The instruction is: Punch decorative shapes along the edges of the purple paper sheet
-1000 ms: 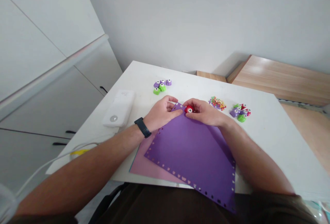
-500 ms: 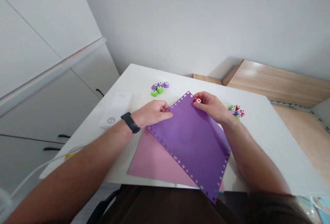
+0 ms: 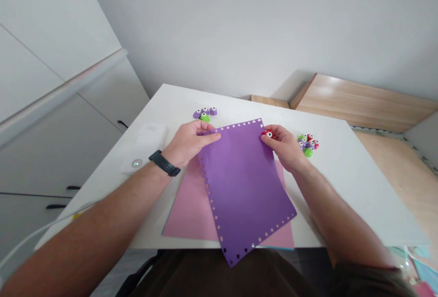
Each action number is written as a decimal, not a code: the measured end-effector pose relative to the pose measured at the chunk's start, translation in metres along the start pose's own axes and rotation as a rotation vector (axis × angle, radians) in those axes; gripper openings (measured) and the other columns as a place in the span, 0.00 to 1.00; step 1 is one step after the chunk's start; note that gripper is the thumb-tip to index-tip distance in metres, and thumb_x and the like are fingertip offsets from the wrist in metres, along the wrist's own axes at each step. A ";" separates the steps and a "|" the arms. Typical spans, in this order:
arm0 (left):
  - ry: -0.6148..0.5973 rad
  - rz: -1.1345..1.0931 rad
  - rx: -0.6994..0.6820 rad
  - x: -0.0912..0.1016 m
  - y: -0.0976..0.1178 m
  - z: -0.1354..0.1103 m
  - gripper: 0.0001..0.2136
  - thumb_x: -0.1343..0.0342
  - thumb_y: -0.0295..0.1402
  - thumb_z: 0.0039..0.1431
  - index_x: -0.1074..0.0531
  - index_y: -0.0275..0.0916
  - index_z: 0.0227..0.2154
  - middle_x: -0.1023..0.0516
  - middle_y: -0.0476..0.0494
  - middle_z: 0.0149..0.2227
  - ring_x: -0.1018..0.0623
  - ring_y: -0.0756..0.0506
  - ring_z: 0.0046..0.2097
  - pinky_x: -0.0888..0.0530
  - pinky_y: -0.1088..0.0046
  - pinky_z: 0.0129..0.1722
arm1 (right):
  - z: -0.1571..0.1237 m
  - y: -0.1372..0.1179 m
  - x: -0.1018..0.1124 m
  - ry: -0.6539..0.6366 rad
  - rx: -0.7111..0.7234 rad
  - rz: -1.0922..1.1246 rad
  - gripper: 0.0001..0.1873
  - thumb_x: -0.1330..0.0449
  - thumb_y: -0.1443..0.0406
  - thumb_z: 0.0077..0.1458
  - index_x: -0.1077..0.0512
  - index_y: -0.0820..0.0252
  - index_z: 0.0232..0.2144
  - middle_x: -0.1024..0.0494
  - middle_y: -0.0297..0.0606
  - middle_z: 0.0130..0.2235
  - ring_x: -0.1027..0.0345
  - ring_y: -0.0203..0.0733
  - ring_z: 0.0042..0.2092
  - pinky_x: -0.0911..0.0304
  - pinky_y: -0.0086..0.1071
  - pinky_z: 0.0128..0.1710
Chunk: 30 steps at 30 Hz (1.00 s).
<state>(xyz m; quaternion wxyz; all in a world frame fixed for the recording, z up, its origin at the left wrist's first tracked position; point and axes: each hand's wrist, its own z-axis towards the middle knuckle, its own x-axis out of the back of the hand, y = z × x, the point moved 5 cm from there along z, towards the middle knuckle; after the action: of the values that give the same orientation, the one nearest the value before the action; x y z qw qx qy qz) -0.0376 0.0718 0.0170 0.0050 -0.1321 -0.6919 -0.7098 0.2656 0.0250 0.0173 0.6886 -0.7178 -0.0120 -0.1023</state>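
A purple sheet of paper (image 3: 246,178) has small shapes punched along its top, left and bottom edges. It lies tilted over pink paper (image 3: 191,210), and its lower corner sticks out past the table edge. My left hand (image 3: 191,142) wears a dark wristband and pinches the sheet near its top left corner. In the fingers of my right hand (image 3: 285,144) is a small red paper punch (image 3: 268,134), close against the sheet's right edge near the top corner. I cannot tell whether the paper is in the punch's slot.
Purple and green punches (image 3: 205,114) stand behind my left hand. To the right of my right hand sits a cluster of green, red and purple punches (image 3: 308,145). A white box (image 3: 145,144) lies at the left of the white table (image 3: 345,187). Wooden furniture (image 3: 359,101) stands beyond.
The purple sheet has turned clockwise, its lower corner swinging left. My left hand has shifted its grip toward the top left corner. The red punch stays in my right hand.
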 end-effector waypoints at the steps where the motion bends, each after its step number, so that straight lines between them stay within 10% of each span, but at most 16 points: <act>1: 0.016 0.003 -0.013 0.000 0.000 0.000 0.19 0.25 0.46 0.50 0.19 0.39 0.39 0.17 0.46 0.39 0.22 0.46 0.39 0.28 0.69 0.42 | -0.003 0.002 -0.001 0.006 -0.002 0.014 0.25 0.25 0.54 0.51 0.25 0.54 0.48 0.22 0.31 0.38 0.30 0.38 0.38 0.35 0.34 0.39; 30: -0.035 0.153 -0.049 -0.003 0.002 -0.003 0.16 0.29 0.48 0.57 0.17 0.40 0.38 0.16 0.47 0.37 0.23 0.47 0.36 0.29 0.71 0.38 | -0.016 0.014 -0.003 -0.066 -0.134 0.251 0.26 0.23 0.54 0.50 0.24 0.55 0.47 0.21 0.34 0.40 0.30 0.38 0.38 0.36 0.35 0.40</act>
<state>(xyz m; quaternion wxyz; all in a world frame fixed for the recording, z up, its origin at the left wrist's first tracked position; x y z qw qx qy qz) -0.0352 0.0683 0.0189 0.0439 -0.1971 -0.6623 -0.7215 0.2631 0.0089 0.0034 0.6458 -0.7609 0.0622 0.0079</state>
